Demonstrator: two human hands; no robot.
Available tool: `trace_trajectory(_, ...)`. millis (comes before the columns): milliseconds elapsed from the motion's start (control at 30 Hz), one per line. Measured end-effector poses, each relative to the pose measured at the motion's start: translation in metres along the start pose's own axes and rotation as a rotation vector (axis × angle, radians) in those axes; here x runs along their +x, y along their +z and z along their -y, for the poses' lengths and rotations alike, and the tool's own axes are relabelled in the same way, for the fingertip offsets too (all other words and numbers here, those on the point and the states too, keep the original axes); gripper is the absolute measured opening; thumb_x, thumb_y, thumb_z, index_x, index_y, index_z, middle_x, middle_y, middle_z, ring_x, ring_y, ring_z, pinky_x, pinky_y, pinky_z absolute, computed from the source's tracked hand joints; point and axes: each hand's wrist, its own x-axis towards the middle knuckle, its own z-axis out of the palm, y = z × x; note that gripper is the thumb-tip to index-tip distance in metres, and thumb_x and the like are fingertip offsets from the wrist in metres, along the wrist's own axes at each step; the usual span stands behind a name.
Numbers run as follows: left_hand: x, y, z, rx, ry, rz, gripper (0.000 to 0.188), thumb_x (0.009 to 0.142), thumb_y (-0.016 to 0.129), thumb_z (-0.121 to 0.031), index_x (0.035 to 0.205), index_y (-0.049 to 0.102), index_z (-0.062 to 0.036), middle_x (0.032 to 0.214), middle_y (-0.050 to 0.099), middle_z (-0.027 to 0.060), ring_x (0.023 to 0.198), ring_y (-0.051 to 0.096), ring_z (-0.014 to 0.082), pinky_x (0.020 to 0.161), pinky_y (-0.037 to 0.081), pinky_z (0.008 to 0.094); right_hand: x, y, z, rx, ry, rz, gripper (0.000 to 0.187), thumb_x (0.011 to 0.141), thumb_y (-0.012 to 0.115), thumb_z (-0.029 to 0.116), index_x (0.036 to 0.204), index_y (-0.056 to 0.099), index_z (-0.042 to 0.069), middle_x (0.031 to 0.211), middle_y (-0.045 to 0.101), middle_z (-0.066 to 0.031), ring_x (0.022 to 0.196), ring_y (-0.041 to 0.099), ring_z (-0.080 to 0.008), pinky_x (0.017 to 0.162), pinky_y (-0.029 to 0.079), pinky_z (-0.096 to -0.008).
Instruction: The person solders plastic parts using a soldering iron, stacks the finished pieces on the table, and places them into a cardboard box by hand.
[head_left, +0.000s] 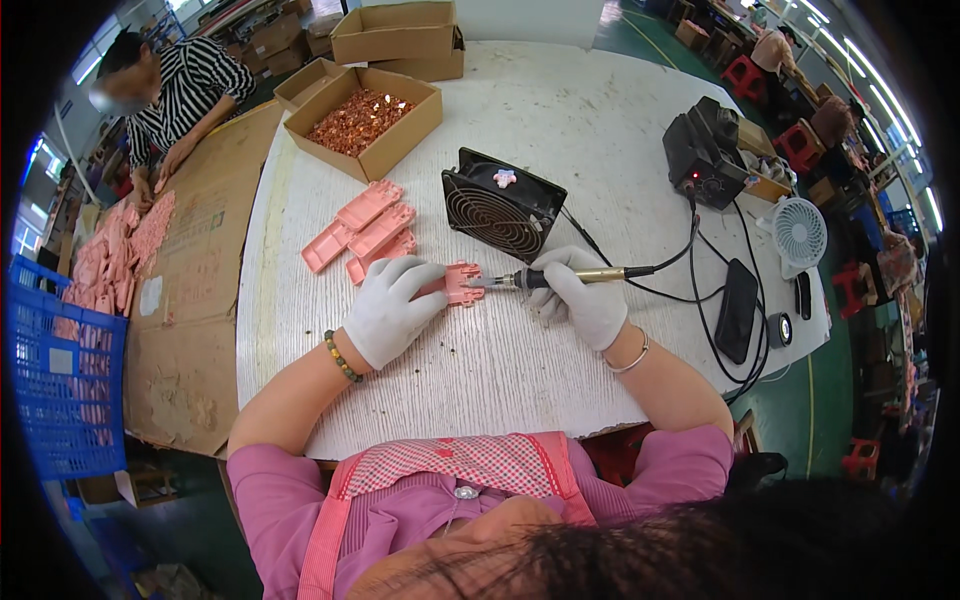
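Observation:
My left hand [396, 312], in a white glove, is closed on a pink plastic housing [463, 284] and holds it low over the table. My gloved right hand [585, 300] grips a soldering iron [597, 274], whose tip points left and meets the housing's right end. Whether the tip presses on the plastic or on a small part there, I cannot tell. Several more pink housings [370, 232] lie in a loose pile just beyond my left hand. Past the iron stands a black square fan [505, 205] with a small pale ornament on its top edge.
A cardboard box [400, 132] of small copper-coloured parts stands at the far left. On the right are a black soldering station [705, 155], cables, a small white fan [798, 235] and a black phone [738, 310]. A co-worker [185, 90] handles pink parts at the left table.

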Motion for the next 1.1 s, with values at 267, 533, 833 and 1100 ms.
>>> trace_trajectory(267, -0.001, 0.000, 0.002, 0.008, 0.001, 0.006, 0.016, 0.072, 0.063, -0.013, 0.087, 0.059, -0.0114, 0.109, 0.055, 0.0059, 0.100, 0.051, 0.0243, 0.083, 0.038, 0.0382, 0.002, 0.005, 0.001, -0.026, 0.018, -0.007, 0.019, 0.089, 0.045, 0.015, 0.092, 0.055, -0.001, 0.069, 0.062, -0.0084, 0.051, 0.056, -0.0083, 0.047, 0.046, -0.0195)
trace_trajectory(533, 0.003, 0.000, 0.002, 0.003, 0.028, -0.030, 0.015, 0.070, 0.064, -0.013, 0.084, 0.058, -0.0110, 0.105, 0.056, 0.0061, 0.096, 0.052, 0.0247, 0.080, 0.039, 0.0380, 0.002, -0.001, 0.003, 0.023, 0.050, -0.014, 0.020, 0.089, 0.048, 0.019, 0.097, 0.056, 0.002, 0.071, 0.062, -0.0072, 0.054, 0.057, -0.0088, 0.048, 0.048, -0.0211)
trace_trajectory(833, 0.001, -0.009, -0.015, -0.275, 0.399, 0.085, 0.026, 0.061, 0.071, -0.021, 0.060, 0.047, -0.0115, 0.067, 0.048, 0.0040, 0.065, 0.050, 0.0232, 0.059, 0.038, 0.0368, 0.010, -0.005, -0.017, 0.146, -0.062, 0.009, 0.024, 0.091, 0.047, 0.023, 0.097, 0.056, 0.002, 0.069, 0.062, -0.0107, 0.050, 0.060, -0.0146, 0.043, 0.048, -0.0238)
trace_trajectory(1100, 0.003, -0.006, -0.011, -0.310, 0.525, 0.058, 0.030, 0.060, 0.071, -0.022, 0.056, 0.043, -0.0126, 0.060, 0.044, 0.0029, 0.060, 0.048, 0.0227, 0.055, 0.037, 0.0364, -0.018, -0.023, 0.038, 0.020, -0.133, -0.027, 0.029, 0.092, 0.042, 0.022, 0.088, 0.063, 0.002, 0.067, 0.060, -0.0040, 0.054, 0.053, -0.0062, 0.044, 0.040, -0.0175)
